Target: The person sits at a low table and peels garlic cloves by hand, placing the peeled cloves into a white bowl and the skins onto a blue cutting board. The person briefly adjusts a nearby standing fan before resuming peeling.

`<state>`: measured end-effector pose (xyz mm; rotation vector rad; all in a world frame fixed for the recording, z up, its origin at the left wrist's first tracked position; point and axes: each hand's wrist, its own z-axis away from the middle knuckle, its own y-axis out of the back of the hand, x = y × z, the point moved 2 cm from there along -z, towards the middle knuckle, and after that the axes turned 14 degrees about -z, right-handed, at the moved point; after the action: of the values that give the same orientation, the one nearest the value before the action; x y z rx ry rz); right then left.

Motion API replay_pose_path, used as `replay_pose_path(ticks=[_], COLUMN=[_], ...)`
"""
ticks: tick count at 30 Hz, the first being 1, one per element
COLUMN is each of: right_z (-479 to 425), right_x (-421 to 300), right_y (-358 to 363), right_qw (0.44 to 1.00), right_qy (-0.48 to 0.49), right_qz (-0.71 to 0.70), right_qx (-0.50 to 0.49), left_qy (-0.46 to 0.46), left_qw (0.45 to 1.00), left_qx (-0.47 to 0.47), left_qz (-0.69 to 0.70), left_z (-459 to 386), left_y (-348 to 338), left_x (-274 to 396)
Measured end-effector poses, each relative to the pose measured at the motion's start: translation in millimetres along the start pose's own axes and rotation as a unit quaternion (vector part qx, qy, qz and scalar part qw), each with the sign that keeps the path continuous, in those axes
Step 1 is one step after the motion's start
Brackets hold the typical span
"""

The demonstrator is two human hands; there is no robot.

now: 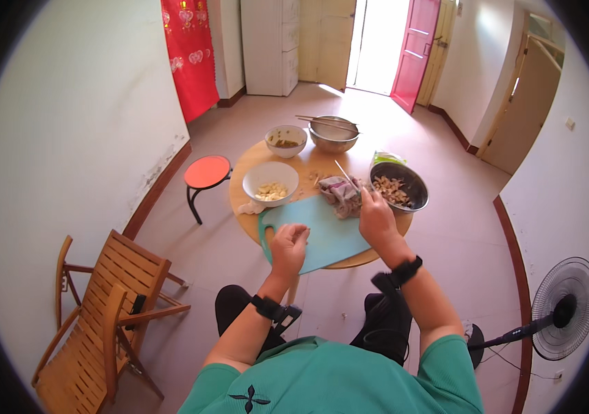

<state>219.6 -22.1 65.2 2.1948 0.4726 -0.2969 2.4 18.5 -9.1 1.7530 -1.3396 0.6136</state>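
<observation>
My right hand is closed on a small knife, its blade tilted up and to the left over a crumpled cloth. Over the left part of a light-blue cutting board, my left hand has its fingertips pinched together; whether something small is between them cannot be made out. A white bowl of peeled garlic cloves stands behind the board at the left. Just right of the knife hand, a metal bowl holds unpeeled garlic cloves.
On the round wooden table also stand a white bowl with food and a steel bowl with chopsticks across it. A red stool and a wooden folding chair are at the left, a fan at the right.
</observation>
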Motion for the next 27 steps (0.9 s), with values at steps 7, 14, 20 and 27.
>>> replay_pose_path(ticks=[7, 14, 20, 27], right_z=[7.9, 35.3, 32.8, 31.6], right_x=[-32.3, -48.6, -48.1, -34.1], right_y=[-4.7, -56.5, -53.9, -52.4], right_qw=[0.994, 0.812, 0.728, 0.712], right_qy=[0.067, -0.233, -0.293, -0.296], right_qz=[-0.080, -0.529, -0.611, -0.619], right_qx=[0.028, -0.083, -0.106, -0.154], left_qy=[0.163, 0.119, 0.110, 0.102], left_qw=[0.967, 0.971, 0.970, 0.966], left_qx=[-0.076, -0.118, -0.129, -0.159], left_qz=[0.178, 0.169, 0.174, 0.179], left_z=[0.0, 2.3, 2.6, 1.3], left_y=[5.8, 2.3, 3.6, -2.7], left_x=[11.1, 12.2, 11.0, 10.2])
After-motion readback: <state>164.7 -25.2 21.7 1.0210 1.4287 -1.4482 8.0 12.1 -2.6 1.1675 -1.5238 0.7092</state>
